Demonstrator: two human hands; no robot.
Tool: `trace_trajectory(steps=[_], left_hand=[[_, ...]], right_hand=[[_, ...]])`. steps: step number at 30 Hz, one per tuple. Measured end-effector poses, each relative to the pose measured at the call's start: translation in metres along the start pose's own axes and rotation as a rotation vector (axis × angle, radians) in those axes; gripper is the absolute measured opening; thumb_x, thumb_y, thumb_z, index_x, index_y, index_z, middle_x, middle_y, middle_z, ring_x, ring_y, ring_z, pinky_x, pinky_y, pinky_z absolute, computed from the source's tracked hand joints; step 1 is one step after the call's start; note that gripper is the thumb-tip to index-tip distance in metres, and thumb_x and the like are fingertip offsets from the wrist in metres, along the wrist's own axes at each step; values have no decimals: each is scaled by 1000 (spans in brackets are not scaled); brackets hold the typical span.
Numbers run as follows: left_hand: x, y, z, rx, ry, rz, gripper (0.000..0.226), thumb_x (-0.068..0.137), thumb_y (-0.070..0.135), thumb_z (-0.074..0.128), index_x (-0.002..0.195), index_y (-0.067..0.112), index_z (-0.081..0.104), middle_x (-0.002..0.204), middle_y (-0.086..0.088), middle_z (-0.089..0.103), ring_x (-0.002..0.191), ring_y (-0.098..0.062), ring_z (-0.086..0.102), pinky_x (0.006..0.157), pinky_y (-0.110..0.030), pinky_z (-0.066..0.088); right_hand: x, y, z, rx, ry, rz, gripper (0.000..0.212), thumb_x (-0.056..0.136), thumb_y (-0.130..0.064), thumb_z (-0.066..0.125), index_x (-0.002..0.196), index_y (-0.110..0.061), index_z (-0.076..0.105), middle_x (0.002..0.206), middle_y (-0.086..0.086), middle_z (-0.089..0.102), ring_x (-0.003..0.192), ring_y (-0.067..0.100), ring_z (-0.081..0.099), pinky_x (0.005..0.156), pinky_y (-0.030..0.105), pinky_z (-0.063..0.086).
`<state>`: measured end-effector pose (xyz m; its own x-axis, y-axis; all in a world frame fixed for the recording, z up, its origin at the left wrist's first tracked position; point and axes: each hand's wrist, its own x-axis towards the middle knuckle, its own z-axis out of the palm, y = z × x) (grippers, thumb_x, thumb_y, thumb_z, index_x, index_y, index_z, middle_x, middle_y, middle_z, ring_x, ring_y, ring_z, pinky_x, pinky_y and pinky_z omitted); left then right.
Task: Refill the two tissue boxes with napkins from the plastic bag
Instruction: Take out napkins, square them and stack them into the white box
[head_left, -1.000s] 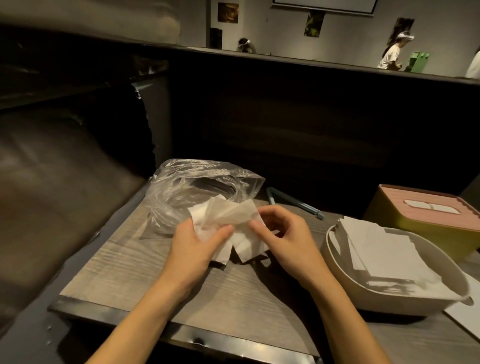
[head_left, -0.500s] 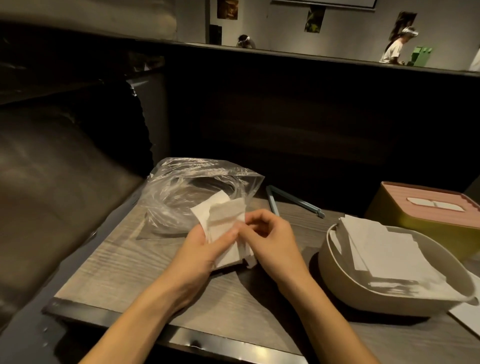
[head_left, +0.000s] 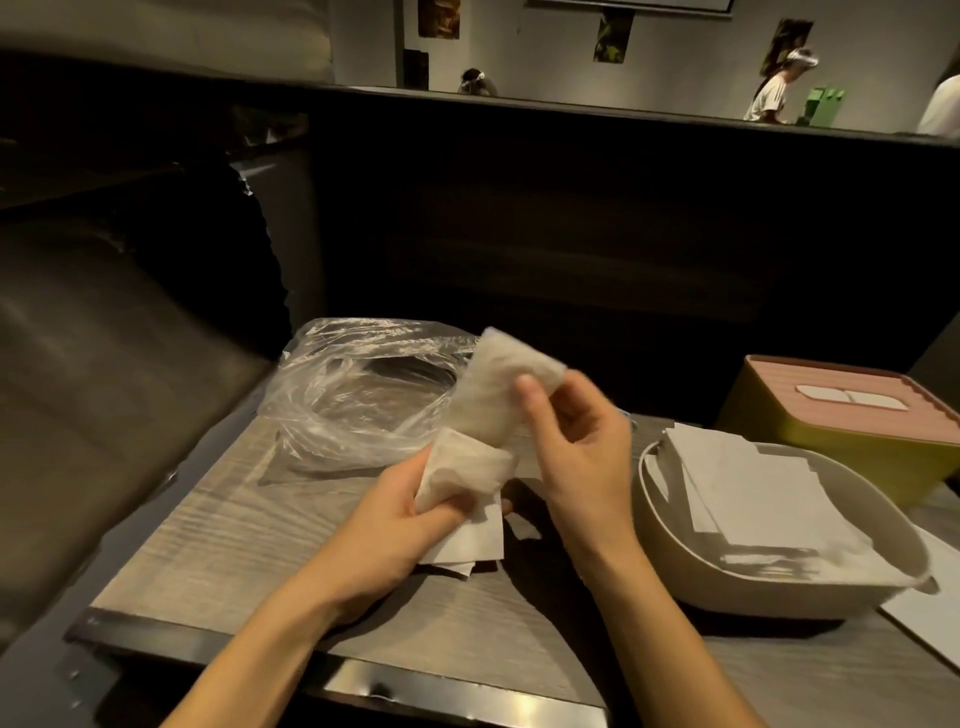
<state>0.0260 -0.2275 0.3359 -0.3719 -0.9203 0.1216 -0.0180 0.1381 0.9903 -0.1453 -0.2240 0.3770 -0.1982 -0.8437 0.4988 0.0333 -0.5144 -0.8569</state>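
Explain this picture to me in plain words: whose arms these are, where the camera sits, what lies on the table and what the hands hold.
No machine here: these are a person's two bare arms, filmed by one wide-angle camera worn on the head, looking forward and down.

On the grey wood-grain table lies a crumpled clear plastic bag. To the right sits a cream oval tissue box, open, with white napkins stacked inside, and behind it a yellow tissue box with a pink lid.

The left hand grips a bunch of white paper napkins just above the table. The right hand pinches a single napkin, raised and blurred.

Other people stand far behind the dark partition.
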Motion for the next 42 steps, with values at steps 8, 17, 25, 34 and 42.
trace_trajectory(steps=[8,17,25,34,42], left_hand=[[0,12,-4,-306,96,-163,36,98,11,63,133,17,62,122,-10,75,114,-30,71,94,-44,57],[0,17,-2,-420,131,-209,37,90,11,67,127,7,69,120,-20,73,111,-38,71,93,-46,60],[-4,26,-2,-636,52,-235,53,104,41,44,133,2,66,132,-20,68,125,-33,64,107,-49,50],[-8,23,-6,-675,124,-197,41,97,17,65,131,-6,61,129,-32,64,124,-46,62,111,-61,43],[-9,22,-14,-542,136,-61,24,90,8,67,114,5,71,112,-22,72,97,-30,72,78,-38,62]], right_hand=[[-9,-8,2,152,20,62,15,98,-21,61,108,-18,72,97,2,73,89,20,71,69,31,59],[-17,17,9,-370,-217,152,9,98,-35,68,102,-31,75,91,-10,71,86,11,66,71,23,54],[-21,16,15,-513,-134,70,8,94,-34,73,96,-28,68,89,-13,64,86,4,61,68,14,47],[-24,10,6,-211,-354,364,84,86,-39,80,155,-39,32,130,-13,63,113,-5,64,91,19,55],[-26,7,-5,-227,-395,297,36,92,-22,78,126,-26,67,117,-5,72,108,15,71,87,38,62]])
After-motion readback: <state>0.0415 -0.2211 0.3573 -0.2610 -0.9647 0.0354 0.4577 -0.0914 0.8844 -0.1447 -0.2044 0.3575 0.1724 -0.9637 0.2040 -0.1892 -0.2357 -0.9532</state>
